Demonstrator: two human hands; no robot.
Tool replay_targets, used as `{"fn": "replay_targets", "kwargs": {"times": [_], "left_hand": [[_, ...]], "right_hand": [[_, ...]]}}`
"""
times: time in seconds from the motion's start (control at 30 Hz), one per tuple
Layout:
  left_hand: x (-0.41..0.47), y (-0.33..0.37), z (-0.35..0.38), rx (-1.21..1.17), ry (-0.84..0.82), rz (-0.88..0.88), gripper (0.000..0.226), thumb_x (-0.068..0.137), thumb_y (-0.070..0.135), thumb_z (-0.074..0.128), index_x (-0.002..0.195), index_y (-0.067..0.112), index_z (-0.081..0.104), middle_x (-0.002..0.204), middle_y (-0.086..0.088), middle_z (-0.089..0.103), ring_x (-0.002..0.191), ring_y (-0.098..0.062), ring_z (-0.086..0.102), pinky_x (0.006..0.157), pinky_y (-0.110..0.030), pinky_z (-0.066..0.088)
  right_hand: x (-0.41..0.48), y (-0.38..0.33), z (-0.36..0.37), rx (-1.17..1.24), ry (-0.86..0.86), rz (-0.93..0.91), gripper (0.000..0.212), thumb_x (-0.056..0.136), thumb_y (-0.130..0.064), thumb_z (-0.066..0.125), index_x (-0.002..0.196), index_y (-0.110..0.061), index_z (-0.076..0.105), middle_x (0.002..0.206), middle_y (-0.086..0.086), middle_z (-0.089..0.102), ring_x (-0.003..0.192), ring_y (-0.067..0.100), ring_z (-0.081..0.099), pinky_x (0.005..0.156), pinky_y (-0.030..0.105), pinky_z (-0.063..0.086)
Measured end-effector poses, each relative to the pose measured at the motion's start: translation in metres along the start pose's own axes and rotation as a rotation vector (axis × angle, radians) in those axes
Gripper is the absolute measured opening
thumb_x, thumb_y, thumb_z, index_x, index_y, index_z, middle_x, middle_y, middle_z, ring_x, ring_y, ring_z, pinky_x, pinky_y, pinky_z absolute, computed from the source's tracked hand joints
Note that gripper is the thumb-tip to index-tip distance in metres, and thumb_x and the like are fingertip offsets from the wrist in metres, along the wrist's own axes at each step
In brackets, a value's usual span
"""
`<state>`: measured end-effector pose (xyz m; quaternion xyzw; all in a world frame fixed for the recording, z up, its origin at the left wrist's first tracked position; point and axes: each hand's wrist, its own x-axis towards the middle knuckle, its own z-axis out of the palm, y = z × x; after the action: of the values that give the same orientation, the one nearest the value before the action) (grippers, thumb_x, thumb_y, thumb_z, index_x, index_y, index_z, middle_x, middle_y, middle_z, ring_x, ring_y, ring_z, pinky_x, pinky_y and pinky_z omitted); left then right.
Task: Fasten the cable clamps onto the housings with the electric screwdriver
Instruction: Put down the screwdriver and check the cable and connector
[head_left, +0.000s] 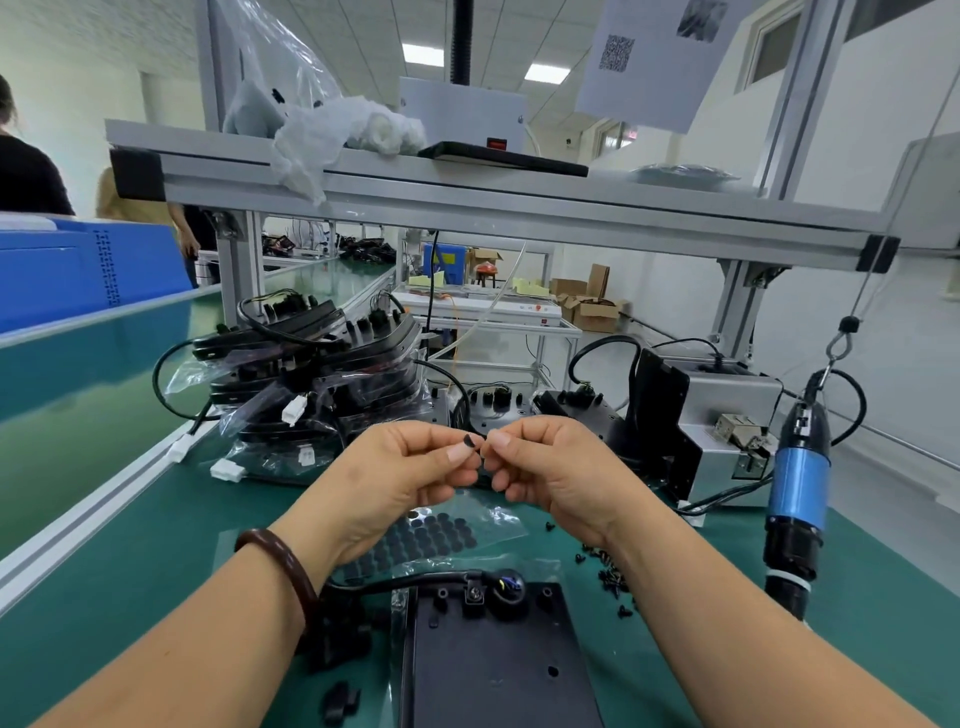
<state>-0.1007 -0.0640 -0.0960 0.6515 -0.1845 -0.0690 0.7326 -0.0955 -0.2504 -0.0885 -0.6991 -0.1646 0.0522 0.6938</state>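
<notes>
Housing (493, 675) below L hand (405, 473), R hand (556, 467) pinching blk pad (469, 441); screwdriver (797, 483) right.

Mid-frame the left hand (410, 467) pinches a tiny black pad (469, 441), right hand (550, 467) curled right beside it, above a clear pad sheet (436, 535), housing (493, 670) bottom centre, electric screwdriver (797, 483) hanging at right.

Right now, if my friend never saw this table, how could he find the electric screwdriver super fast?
Start at the green workbench and look to its right edge, beside the grey metal box. The electric screwdriver hangs there tip-down from a hook on a cord. It is the only tool with a bright blue band round its black body.
</notes>
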Motion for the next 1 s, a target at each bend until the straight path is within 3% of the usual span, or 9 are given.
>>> {"fn": "replay_targets", "kwargs": {"times": [0.13,0.27,0.4,0.57,0.77,0.9,1.0], "left_hand": [[-0.004,0.001,0.001,-0.041,-0.014,0.085,0.027,0.069,0.025,0.069,0.094,0.019,0.077,0.09,-0.009,0.074,0.078,-0.009,0.068,0.06,-0.015,0.052],[-0.006,0.002,0.002,-0.009,-0.027,0.134,0.027,0.07,0.027,0.068,0.095,0.026,0.077,0.082,-0.001,0.073,0.075,-0.004,0.065,0.06,-0.013,0.05],[-0.005,0.001,0.001,0.03,-0.031,0.137,0.028,0.072,0.027,0.067,0.097,0.029,0.076,0.083,0.002,0.073,0.076,-0.002,0.064,0.061,-0.013,0.049],[-0.005,0.0,0.002,0.099,-0.01,0.134,0.027,0.076,0.022,0.065,0.1,0.028,0.075,0.085,-0.001,0.073,0.075,-0.003,0.063,0.063,-0.013,0.05],[-0.004,0.001,0.005,0.148,0.023,0.135,0.029,0.087,0.008,0.061,0.11,0.024,0.069,0.089,-0.001,0.074,0.078,-0.003,0.065,0.063,-0.014,0.05],[-0.004,0.004,0.01,0.004,0.065,0.116,0.036,0.083,0.0,0.063,0.114,0.018,0.066,0.085,0.0,0.071,0.079,-0.01,0.068,0.066,-0.016,0.054],[-0.005,0.007,0.012,-0.14,0.074,0.091,0.044,0.072,0.004,0.067,0.115,0.012,0.065,0.096,-0.007,0.07,0.09,-0.019,0.07,0.072,-0.021,0.057]], "right_hand": [[-0.006,-0.012,0.005,0.029,-0.076,-0.002,0.02,0.076,-0.028,0.067,0.078,-0.009,0.073,0.079,0.01,0.068,0.061,0.012,0.061,0.054,0.019,0.05],[-0.008,-0.016,0.01,0.049,-0.11,-0.01,0.019,0.078,-0.022,0.066,0.081,-0.005,0.072,0.075,0.007,0.069,0.061,0.011,0.061,0.052,0.018,0.051],[-0.006,-0.015,0.01,0.063,-0.062,-0.017,0.013,0.088,-0.012,0.062,0.085,-0.002,0.07,0.074,0.008,0.068,0.06,0.01,0.06,0.052,0.019,0.05],[-0.005,-0.012,0.013,0.085,-0.002,-0.017,0.01,0.086,-0.012,0.066,0.08,-0.005,0.071,0.069,0.006,0.066,0.056,0.009,0.057,0.05,0.017,0.048],[-0.004,-0.009,0.017,-0.026,0.08,-0.106,0.019,0.09,-0.006,0.063,0.072,-0.011,0.067,0.061,0.001,0.063,0.053,0.007,0.051,0.054,0.02,0.044],[-0.006,-0.01,0.019,-0.115,0.119,-0.146,0.021,0.091,-0.009,0.063,0.071,-0.013,0.067,0.059,0.0,0.061,0.053,0.007,0.05,0.054,0.02,0.044],[-0.009,-0.014,0.022,-0.129,0.119,-0.173,0.017,0.091,-0.01,0.063,0.075,-0.011,0.067,0.062,-0.001,0.066,0.052,0.005,0.051,0.054,0.018,0.044]]}}
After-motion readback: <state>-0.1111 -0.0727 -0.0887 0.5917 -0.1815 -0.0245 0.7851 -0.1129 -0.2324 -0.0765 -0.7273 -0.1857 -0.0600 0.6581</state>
